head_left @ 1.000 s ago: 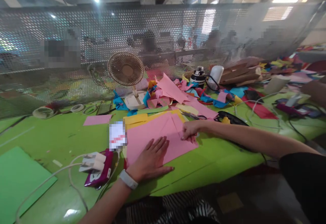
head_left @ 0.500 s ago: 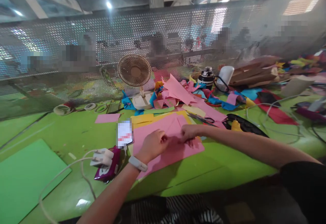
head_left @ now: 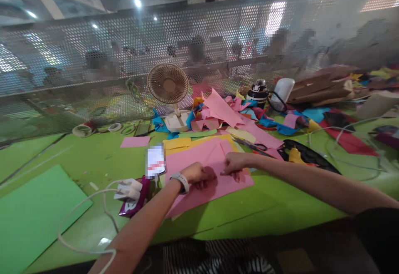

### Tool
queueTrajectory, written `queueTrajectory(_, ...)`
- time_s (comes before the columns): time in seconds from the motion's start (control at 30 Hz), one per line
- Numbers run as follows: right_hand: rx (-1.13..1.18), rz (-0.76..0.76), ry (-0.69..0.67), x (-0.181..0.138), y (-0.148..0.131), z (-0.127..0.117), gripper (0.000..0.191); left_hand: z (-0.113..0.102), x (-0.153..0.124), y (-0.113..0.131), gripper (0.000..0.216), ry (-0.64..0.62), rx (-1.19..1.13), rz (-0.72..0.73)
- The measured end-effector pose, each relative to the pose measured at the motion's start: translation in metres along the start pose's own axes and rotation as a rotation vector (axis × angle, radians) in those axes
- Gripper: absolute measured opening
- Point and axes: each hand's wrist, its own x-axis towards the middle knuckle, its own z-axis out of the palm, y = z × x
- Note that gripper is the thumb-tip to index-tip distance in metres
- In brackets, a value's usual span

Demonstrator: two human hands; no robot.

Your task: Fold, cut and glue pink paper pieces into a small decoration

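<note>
A large pink paper sheet (head_left: 199, 157) lies on the green table (head_left: 77, 161), over yellow sheets (head_left: 177, 143). My left hand (head_left: 199, 173), with a white band on the wrist, rests on the sheet with its fingers curled down against the paper. My right hand (head_left: 234, 164) is just to its right, fingers pinched on a folded part of the same pink sheet. The two hands are a few centimetres apart near the sheet's middle.
A small desk fan (head_left: 168, 86) stands behind, beside a heap of coloured paper scraps (head_left: 224, 112). Scissors (head_left: 249, 144), a black tool (head_left: 307, 155), cables, a charger on a purple device (head_left: 132, 193), tape rolls (head_left: 81, 130) and a green board (head_left: 34, 211) surround the sheet. A perforated screen (head_left: 124, 58) closes the back.
My left hand lifted from lying flat on the pink sheet, curled, and moved up toward my right hand. The right hand stayed on the fold.
</note>
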Motion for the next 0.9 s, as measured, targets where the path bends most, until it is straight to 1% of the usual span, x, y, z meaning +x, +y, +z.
queueTrajectory(0.2,-0.021,-0.007,0.013,-0.001,0.000,0.001,0.046,-0.017,-0.022,-0.031,0.058,-0.009,0.009,-0.058)
queueTrajectory(0.33,-0.035,-0.009,0.027,-0.001,0.001,0.001,0.045,-0.024,-0.039,-0.052,0.058,0.037,0.017,-0.110)
queueTrajectory(0.4,-0.038,-0.011,0.043,-0.002,0.000,0.001,0.044,-0.025,-0.048,-0.058,0.058,0.082,0.027,-0.162)
queueTrajectory(0.47,-0.035,-0.013,0.071,-0.003,0.000,0.003,0.041,-0.022,-0.055,-0.059,0.057,0.138,0.027,-0.174)
queueTrajectory(0.5,-0.034,-0.014,0.089,-0.003,-0.001,0.005,0.040,-0.018,-0.058,-0.056,0.057,0.199,0.028,-0.187)
queueTrajectory(0.53,-0.032,-0.014,0.108,-0.004,-0.002,0.007,0.039,-0.013,-0.059,-0.052,0.056,0.301,0.046,-0.198)
queueTrajectory(0.57,-0.030,-0.013,0.127,-0.004,-0.003,0.009,0.039,-0.007,-0.060,-0.045,0.055,0.419,0.091,-0.169)
queueTrajectory(0.6,-0.024,-0.021,0.152,-0.005,-0.003,0.012,0.038,0.001,-0.059,-0.038,0.054,0.552,0.170,-0.081)
queueTrajectory(0.63,-0.016,-0.041,0.191,-0.007,-0.004,0.014,0.038,0.009,-0.058,-0.029,0.051,0.649,0.262,0.022)
queueTrajectory(0.67,-0.015,-0.076,0.256,-0.010,-0.003,0.015,0.038,0.018,-0.055,-0.019,0.048,0.719,0.357,0.120)
queueTrajectory(0.7,-0.028,-0.123,0.349,-0.015,-0.002,0.015,0.037,0.025,-0.053,-0.010,0.044,0.761,0.429,0.204)
queueTrajectory(0.8,-0.159,-0.264,0.710,-0.039,0.005,0.009,0.035,0.041,-0.045,0.013,0.036,0.714,0.535,0.504)
queueTrajectory(0.83,-0.211,-0.271,0.798,-0.050,0.010,0.004,0.034,0.042,-0.042,0.018,0.036,0.698,0.546,0.561)
queueTrajectory(0.9,-0.326,-0.200,0.925,-0.070,0.019,-0.004,0.033,0.042,-0.037,0.022,0.039,0.679,0.581,0.575)
